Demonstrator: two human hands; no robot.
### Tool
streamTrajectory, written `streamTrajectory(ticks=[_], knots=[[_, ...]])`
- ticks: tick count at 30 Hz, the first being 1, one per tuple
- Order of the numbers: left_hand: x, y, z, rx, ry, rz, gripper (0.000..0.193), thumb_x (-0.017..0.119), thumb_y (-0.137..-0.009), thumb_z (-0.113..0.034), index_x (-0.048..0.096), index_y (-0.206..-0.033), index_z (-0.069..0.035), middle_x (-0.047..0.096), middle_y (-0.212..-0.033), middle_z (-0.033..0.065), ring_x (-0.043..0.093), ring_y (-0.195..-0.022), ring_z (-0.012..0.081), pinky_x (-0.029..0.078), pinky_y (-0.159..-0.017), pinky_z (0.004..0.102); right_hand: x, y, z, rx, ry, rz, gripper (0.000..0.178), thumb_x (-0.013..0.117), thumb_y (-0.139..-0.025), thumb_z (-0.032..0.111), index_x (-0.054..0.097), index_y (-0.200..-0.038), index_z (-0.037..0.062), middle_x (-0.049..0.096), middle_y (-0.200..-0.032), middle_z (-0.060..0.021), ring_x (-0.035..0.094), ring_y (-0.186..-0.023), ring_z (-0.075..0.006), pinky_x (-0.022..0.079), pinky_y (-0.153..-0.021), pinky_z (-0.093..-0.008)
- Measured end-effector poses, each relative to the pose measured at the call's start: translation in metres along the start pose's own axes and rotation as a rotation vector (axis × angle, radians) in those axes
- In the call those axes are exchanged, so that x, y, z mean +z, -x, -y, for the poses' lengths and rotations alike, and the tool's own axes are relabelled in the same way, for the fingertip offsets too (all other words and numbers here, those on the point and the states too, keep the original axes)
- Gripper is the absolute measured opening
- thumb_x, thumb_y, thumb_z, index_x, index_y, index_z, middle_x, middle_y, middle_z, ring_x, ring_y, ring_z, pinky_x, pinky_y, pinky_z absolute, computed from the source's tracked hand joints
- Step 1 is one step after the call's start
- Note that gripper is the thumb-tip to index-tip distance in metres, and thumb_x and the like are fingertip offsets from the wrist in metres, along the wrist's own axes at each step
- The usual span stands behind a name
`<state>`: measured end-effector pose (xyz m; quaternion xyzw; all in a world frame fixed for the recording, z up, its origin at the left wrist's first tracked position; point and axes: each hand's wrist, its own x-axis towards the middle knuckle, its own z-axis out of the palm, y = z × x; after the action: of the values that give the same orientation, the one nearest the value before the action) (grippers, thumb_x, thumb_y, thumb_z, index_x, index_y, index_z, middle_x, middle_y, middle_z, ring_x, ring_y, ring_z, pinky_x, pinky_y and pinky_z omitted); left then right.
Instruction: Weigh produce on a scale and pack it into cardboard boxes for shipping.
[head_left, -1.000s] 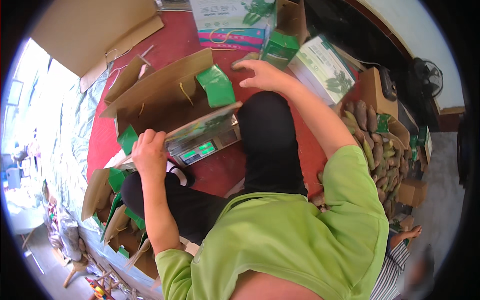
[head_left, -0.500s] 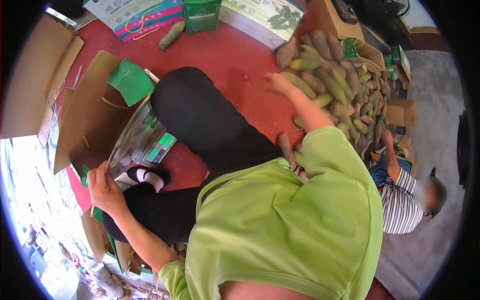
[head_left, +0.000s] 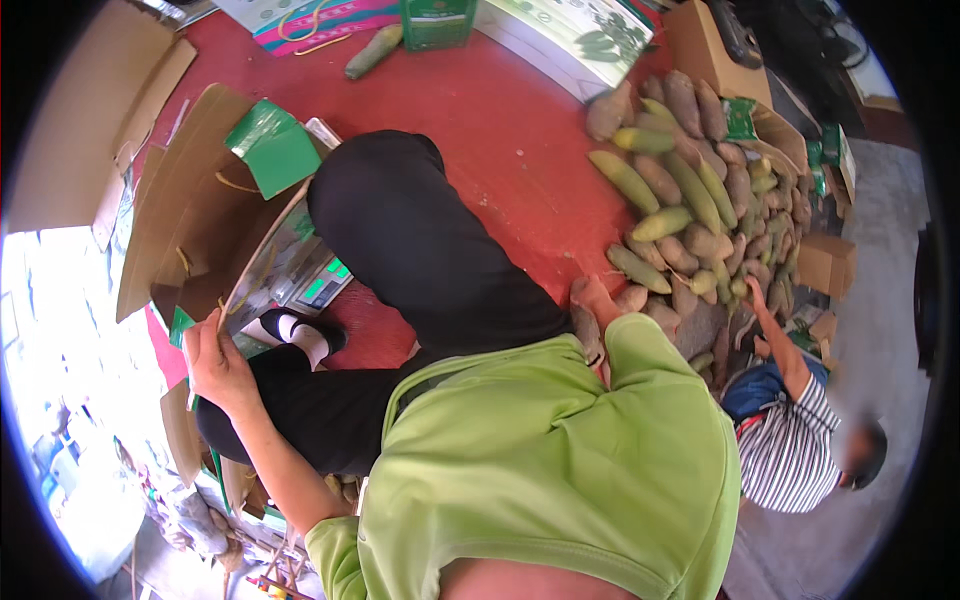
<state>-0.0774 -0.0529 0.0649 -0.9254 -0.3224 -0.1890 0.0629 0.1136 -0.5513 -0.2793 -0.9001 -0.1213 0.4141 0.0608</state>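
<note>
Close in by the body, the right hand (head_left: pixel 597 298) is now dipping beside the right hip, at the near fringe of the heap, whereas half a second ago it was hanging out over the red floor covering (head_left: pixel 500 190); that seems to be turning the reach away from the heap's far side and toward a long brown root (head_left: pixel 587 335) lying just below the hand. The right grip is hiding its fingertips, so I cannot tell how far it is opening or whether it is closing on that root or only touching it. On the other side, the left hand (head_left: pixel 220 370) is staying where it was, its grip closing with fingers and thumb on the edge of the open cardboard box (head_left: pixel 160 225), and this is apparently keeping the box steady. Just past that hand, a scale (head_left: pixel 318 285) is showing lit green digits behind the box's near wall. Farther to the right, the heap of roots (head_left: pixel 690 190) is spreading, green and brown ones mixing, and a co-worker's hand (head_left: pixel 755 288) is now reaching in at its outer side. Farthest ahead, a lone green root (head_left: pixel 375 52) is lying near a small green box (head_left: pixel 438 22), with a white carton (head_left: pixel 570 42) standing to its right
</note>
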Motion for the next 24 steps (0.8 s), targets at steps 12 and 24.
streamTrajectory(ticks=[12, 24], knots=[[0.025, -0.013, -0.023, 0.054, 0.151, -0.010, 0.022, 0.065, -0.076, 0.003, 0.068, -0.095, -0.006, 0.062, -0.087, 0.0073, 0.062, -0.083, 0.0264, 0.049, -0.071, 0.0362, 0.000, 0.018, -0.038, 0.396, -0.062, 0.118, 0.069, 0.074, -0.070, 0.026, 0.046, -0.127, -0.0014, 0.061, -0.113, -0.0286, 0.057, -0.112, -0.0424, 0.048, -0.092, -0.0443], [0.024, -0.019, -0.023, 0.045, 0.186, -0.039, 0.025, 0.066, -0.070, 0.003, 0.069, -0.092, -0.009, 0.061, -0.086, 0.0034, 0.062, -0.082, 0.0231, 0.049, -0.066, 0.0344, -0.051, -0.048, -0.007, 0.066, -0.308, -0.204, 0.074, 0.082, -0.062, 0.016, 0.045, -0.125, 0.0039, 0.061, -0.116, -0.0242, 0.058, -0.111, -0.0408, 0.047, -0.092, -0.0444]])
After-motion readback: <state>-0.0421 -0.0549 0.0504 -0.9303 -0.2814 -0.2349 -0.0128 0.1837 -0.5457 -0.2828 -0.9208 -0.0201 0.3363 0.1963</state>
